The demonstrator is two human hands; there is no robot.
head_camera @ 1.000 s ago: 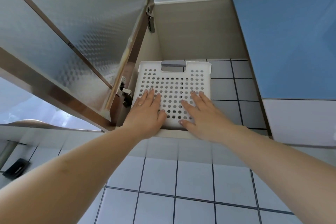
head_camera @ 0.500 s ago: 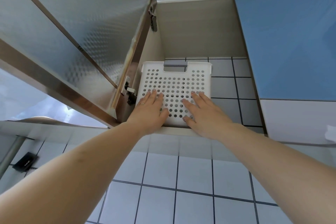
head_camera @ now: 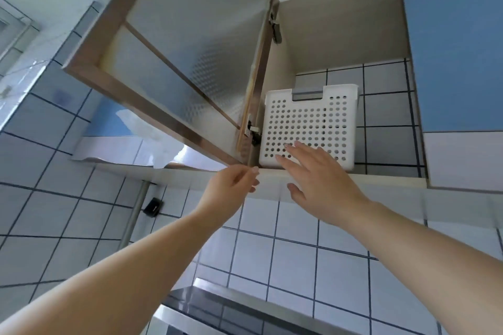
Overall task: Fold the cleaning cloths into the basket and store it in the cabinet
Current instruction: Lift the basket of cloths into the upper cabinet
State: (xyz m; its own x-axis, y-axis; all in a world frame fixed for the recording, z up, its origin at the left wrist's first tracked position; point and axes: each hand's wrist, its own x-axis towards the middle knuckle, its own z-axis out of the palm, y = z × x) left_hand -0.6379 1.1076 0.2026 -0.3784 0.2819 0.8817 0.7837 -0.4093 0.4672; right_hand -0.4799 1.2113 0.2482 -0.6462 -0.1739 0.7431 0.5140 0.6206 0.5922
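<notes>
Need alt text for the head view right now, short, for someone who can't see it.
A white perforated basket sits inside an open wall cabinet, its glass door swung left. The open right hand reaches toward the basket's front; the left hand hangs loosely curled below the door's corner.

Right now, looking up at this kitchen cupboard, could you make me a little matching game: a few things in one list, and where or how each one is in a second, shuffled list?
Things:
1. basket
2. cupboard door
3. left hand
4. right hand

States:
A. swung open to the left
B. flat fingers on the basket's front
C. standing inside the cupboard, at its left side
D. loosely curled below the cupboard's edge, holding nothing

Pairs: 1-C, 2-A, 3-D, 4-B
</notes>
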